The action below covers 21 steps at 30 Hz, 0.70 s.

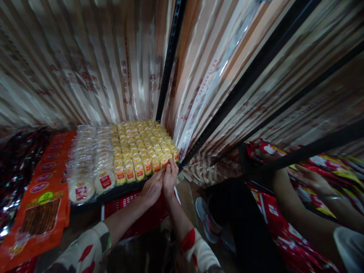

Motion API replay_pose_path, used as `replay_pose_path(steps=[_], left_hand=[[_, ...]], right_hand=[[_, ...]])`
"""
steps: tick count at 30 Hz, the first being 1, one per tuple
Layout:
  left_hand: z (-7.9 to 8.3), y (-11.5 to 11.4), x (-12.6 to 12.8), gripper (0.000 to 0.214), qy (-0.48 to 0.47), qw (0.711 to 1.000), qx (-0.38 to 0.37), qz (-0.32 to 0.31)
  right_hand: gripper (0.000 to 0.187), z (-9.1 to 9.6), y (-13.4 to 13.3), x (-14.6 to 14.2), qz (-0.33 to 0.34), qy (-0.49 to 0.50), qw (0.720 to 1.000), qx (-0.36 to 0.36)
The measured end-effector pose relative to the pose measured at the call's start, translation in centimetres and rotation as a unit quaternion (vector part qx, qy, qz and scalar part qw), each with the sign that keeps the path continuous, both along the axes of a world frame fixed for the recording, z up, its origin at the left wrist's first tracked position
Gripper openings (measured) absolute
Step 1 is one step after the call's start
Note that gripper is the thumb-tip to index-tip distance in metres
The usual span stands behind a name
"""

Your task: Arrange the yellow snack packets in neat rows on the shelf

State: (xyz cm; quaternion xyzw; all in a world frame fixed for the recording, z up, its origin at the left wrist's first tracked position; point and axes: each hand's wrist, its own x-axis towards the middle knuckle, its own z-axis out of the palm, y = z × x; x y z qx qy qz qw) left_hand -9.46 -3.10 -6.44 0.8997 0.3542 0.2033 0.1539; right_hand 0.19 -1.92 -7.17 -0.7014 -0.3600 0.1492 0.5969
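Observation:
Both my hands meet at the front right corner of a block of small yellow snack packets (139, 171) with red-and-white labels, standing in tight rows. My right hand (170, 176) has its fingers closed at a front-row packet (164, 162), fingertips against it. Beside it and touching it, my left hand (152, 188) is closed at the lower edge of the same packet; its fingertips are partly hidden. Left of the yellow block stand two rows of round white wrapped cakes (104, 181) with red labels.
An orange snack bag (42, 204) and dark shiny packages (17, 170) lie further left. Beneath the shelf edge (113, 194) is a red basket (127, 218). Black metal posts (170, 57) rise behind. At right, another person's hands (311, 180) are among red packets (330, 163).

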Motion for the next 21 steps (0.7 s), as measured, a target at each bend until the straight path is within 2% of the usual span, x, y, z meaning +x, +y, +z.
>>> replay_pose_path(steps=[7,14,21], left_hand=[[0.0,-0.2,-0.1,0.045,0.016,1.0,0.023,0.005],[0.8,-1.0,-0.5,0.037,0.054,0.995,0.074,0.032],[-0.4,-0.6,-0.6,0.04,0.068,0.994,0.071,0.045]], right_hand=[[0.047,0.4,-0.1,0.4,-0.032,-0.002,0.999,-0.001],[0.054,1.0,0.9,1.1,0.0,-0.007,1.0,-0.004],[0.061,0.1,2.3,1.4,0.022,-0.034,0.999,-0.024]])
